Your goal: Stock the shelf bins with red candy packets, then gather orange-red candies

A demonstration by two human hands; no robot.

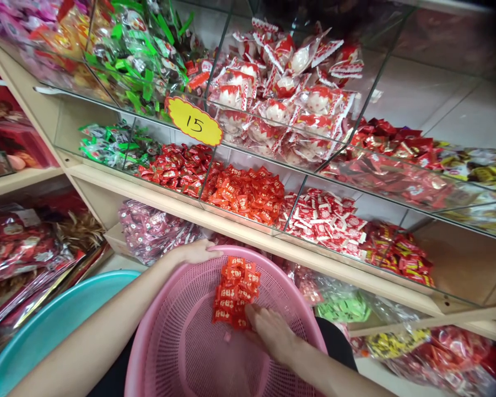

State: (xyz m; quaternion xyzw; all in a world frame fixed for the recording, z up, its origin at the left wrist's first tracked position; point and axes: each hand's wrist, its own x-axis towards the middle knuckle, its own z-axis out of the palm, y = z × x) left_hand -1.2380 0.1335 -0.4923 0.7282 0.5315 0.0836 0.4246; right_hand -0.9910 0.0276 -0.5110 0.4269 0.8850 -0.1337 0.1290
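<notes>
A pink plastic basket [161,309] with mesh walls stands tilted in front of me. My left hand [196,252] is closed over its far left rim. Inside, a bunch of small red packets with pale printed characters [235,286] lies against the far wall. My right hand [270,331] reaches into the basket, its fingers curled at the lower right edge of these packets; the fingertips are partly hidden. A small pink bit [227,335] shows below the packets.
Glass-fronted shelf bins hold similar orange-red packets [248,190], red-and-white sweets [326,218] and green-wrapped sweets [140,60]. A yellow tag [194,121] reads 15. A teal basin [66,309] sits at left. Bagged goods [149,229] lie beneath the wooden shelf edge [182,215].
</notes>
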